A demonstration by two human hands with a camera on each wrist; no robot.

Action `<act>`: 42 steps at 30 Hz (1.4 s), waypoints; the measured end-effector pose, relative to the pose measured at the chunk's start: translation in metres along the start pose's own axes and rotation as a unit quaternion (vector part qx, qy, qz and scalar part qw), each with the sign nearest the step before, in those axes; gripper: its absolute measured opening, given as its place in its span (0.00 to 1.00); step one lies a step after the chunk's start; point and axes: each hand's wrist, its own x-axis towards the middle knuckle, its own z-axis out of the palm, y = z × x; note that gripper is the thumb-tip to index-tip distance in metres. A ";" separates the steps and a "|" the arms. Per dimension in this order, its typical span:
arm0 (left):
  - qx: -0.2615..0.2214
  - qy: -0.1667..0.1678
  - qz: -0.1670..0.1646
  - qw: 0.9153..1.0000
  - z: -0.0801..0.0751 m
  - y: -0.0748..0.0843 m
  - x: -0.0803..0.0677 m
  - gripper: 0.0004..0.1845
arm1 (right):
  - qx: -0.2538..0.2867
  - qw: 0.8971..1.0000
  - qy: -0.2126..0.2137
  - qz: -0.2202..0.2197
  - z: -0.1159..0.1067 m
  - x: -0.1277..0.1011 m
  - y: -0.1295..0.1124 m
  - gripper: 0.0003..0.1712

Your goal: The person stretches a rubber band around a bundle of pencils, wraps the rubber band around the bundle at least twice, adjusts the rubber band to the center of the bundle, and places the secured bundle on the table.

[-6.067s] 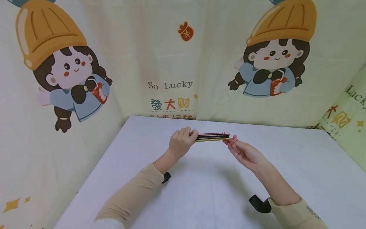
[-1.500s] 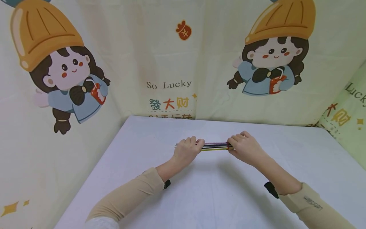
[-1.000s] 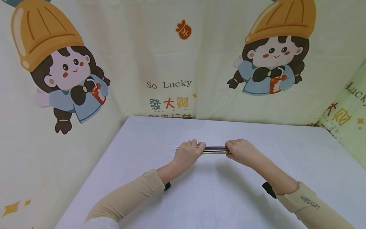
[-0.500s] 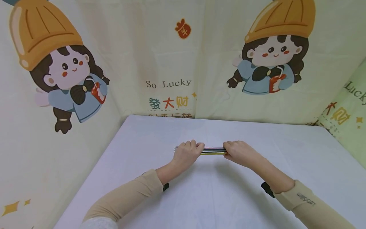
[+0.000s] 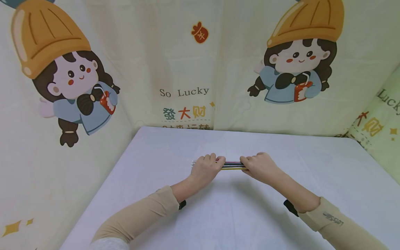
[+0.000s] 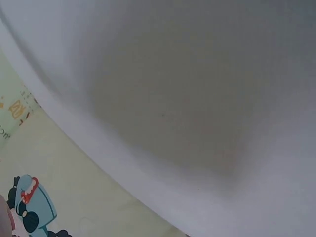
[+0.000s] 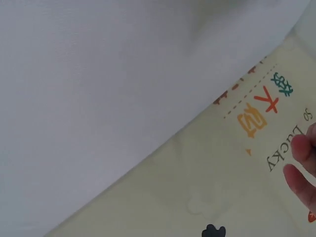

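A bundle of slim, pencil-like sticks point(image 5: 232, 165), striped in dark red, black, white and yellow, is held level above the table. My left hand point(image 5: 204, 169) grips its left part, and the white ends poke out past that fist. At the other end my right hand point(image 5: 260, 167) has its fingers and thumb curled round the bundle. The red rubber band seen there earlier is hidden now, apparently under the right hand. Only a short stretch of sticks shows between the hands. In the right wrist view, fingertips point(image 7: 301, 185) appear at the edge; the bundle is out of that view.
A white-covered table point(image 5: 218, 215) lies beneath both hands, carrying their soft shadows. Behind it and to the sides hangs a cream curtain point(image 5: 184, 62) with cartoon figures and lettering. Black wrist mounts point(image 5: 291, 207) sit under the forearms.
Earlier my right hand's fingers pulled a loop of the red rubber band at the bundle's right end. It then closed over that end and slid left, toward my left hand, covering the band.
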 end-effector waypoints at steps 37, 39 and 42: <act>-0.022 -0.054 -0.011 0.998 -0.007 0.007 0.006 0.08 | 0.106 0.994 0.016 -0.001 -0.004 0.000 0.003 0.15; -0.021 -0.056 -0.006 0.998 -0.008 0.008 0.008 0.08 | 0.094 0.995 0.016 0.000 -0.003 0.002 0.000 0.15; -0.014 -0.065 -0.009 0.998 -0.007 0.007 0.010 0.08 | 0.048 0.999 0.020 0.008 -0.005 0.004 0.000 0.16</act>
